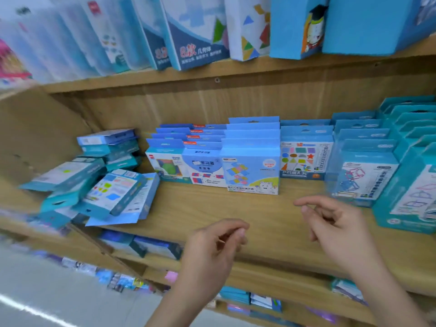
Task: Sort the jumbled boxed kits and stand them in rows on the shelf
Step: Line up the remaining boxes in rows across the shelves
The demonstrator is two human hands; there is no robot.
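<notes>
1. Where the wooden shelf (212, 208) spans the view, its middle board carries all the kits, and both hands hover at its near edge.
2. On the board above, big boxes (195, 31) stand side by side and lean left. They are mostly blue and white, and the leftmost are blurred.
3. At the far right of the middle board, teal kits (415, 180) stand upright one behind another, faces forward. The front one is printed with rod-built shapes.
4. In the middle, the rows (251, 161) of blue kits stand upright in several files pressed side by side, each a few deep, reaching toward the back wall.
5. At the left end lies the pile (94, 180). Its kits are flat, tilted and overlapping, some stacked near the side wall, others jutting past the front edge.
6. On the board below, lower boxes (141, 246) lie dark and blurred.
7. The right hand (337, 227) hangs over the board in front of the rows, forefinger reaching left and the other fingers loosely bent. Its grip is released and holds nothing.
8. The left hand (212, 251) hangs at the front edge, just beside the right hand, fingers loosely curled toward the thumb. Its grip is likewise released.
</notes>
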